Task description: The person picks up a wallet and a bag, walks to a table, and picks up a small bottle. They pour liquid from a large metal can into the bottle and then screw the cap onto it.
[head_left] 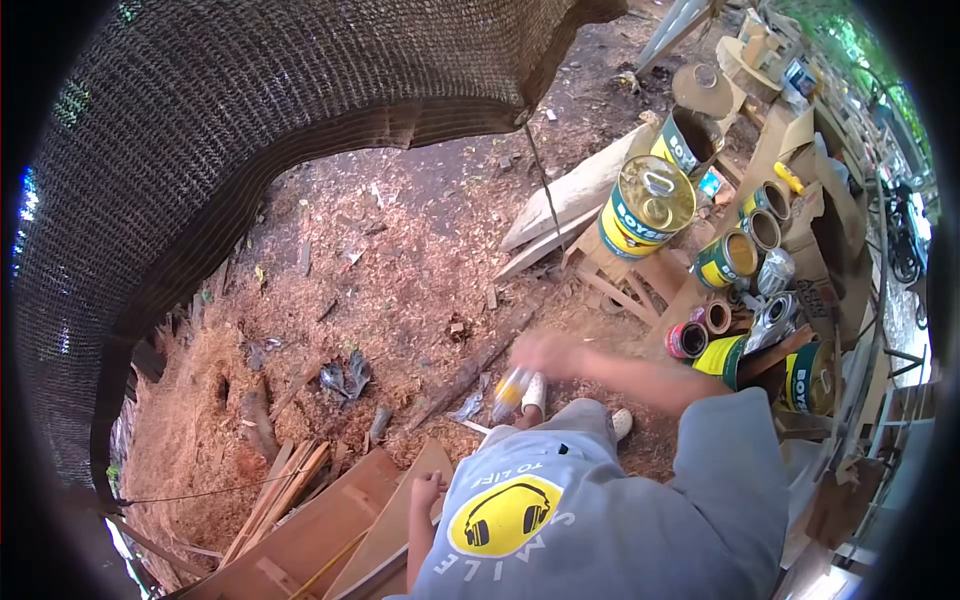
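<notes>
My right hand (545, 354), smeared by motion, reaches across in front of my body. It is closed around a clear plastic bottle (511, 391) with a yellowish part, tilted downward above my feet; blur hides the bottle's details. My left hand (428, 489) hangs low beside my grey shirt (610, 510), next to a wooden board (395, 530). Its fingers look curled in, and nothing shows in them.
Paint cans, including a large lidded one (647, 208), crowd a bench on the right. Planks (575, 195) lean nearby. Shavings cover the ground (400, 240). Dark netting (260, 110) hangs at upper left; wood strips (275, 495) lie at lower left.
</notes>
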A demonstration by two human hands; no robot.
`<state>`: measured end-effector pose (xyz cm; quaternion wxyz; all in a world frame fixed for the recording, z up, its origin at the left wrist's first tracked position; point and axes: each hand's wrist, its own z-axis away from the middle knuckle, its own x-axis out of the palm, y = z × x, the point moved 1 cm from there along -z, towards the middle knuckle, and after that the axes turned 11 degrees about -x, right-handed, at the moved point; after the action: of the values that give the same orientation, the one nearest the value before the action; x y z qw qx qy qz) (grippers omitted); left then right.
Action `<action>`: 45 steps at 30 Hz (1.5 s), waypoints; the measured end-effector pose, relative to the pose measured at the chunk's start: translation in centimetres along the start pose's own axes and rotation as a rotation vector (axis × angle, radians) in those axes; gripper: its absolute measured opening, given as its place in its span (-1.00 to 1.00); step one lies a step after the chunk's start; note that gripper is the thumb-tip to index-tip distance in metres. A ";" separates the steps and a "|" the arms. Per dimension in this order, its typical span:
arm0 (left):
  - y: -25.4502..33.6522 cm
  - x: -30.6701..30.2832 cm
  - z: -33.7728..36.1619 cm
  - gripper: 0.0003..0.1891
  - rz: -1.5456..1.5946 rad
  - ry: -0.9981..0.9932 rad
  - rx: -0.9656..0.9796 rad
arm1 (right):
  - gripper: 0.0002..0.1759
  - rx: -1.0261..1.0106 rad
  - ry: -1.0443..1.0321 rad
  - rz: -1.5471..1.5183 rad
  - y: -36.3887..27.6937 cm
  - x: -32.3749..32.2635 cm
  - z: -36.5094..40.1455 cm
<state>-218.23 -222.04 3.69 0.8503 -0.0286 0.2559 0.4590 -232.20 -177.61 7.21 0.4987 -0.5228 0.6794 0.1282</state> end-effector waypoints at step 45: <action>1.0 1.2 -5.0 -0.59 -0.116 -0.102 0.053 | -0.60 -0.060 -0.070 0.028 -5.0 -0.9 -6.0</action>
<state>-220.55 -221.92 -1.06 0.8878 0.0026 0.2221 0.4031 -231.27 -183.37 12.54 0.5046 -0.5230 0.6646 0.1738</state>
